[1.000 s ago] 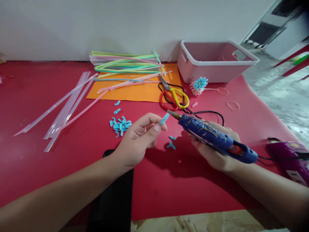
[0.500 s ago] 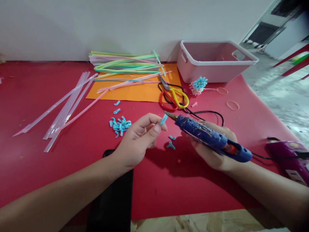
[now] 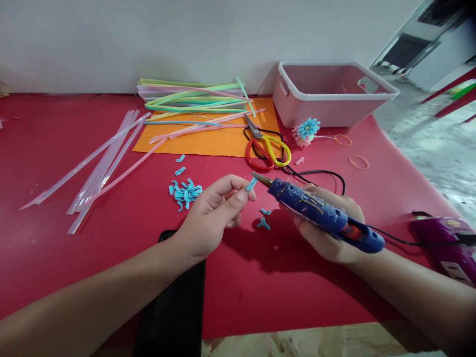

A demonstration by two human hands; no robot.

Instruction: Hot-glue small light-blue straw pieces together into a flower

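Between thumb and forefinger, my left hand (image 3: 215,213) pinches a small light-blue piece (image 3: 251,184). My right hand (image 3: 330,223) is wrapped round a blue glue gun (image 3: 312,206), whose nozzle points left, at the top end of that piece; whether they touch I cannot tell. A pile of blue pieces (image 3: 186,193) lies left of my left hand, with two single ones behind it. Below the nozzle, between my hands, lie a curved blue bit (image 3: 265,211) and a branched blue piece (image 3: 264,224).
Scissors (image 3: 268,146) and colourful fuzzy sticks (image 3: 197,96) lie on an orange sheet (image 3: 163,144). Clear glue sticks (image 3: 107,163) are at left. A pink bin (image 3: 327,111), a small flower (image 3: 308,128), a purple power box (image 3: 442,243), a black phone (image 3: 171,307) and a cord surround my hands.
The glue gun in my right hand has shifted slightly left, its nozzle nearer the blue piece. My left hand has hardly moved.
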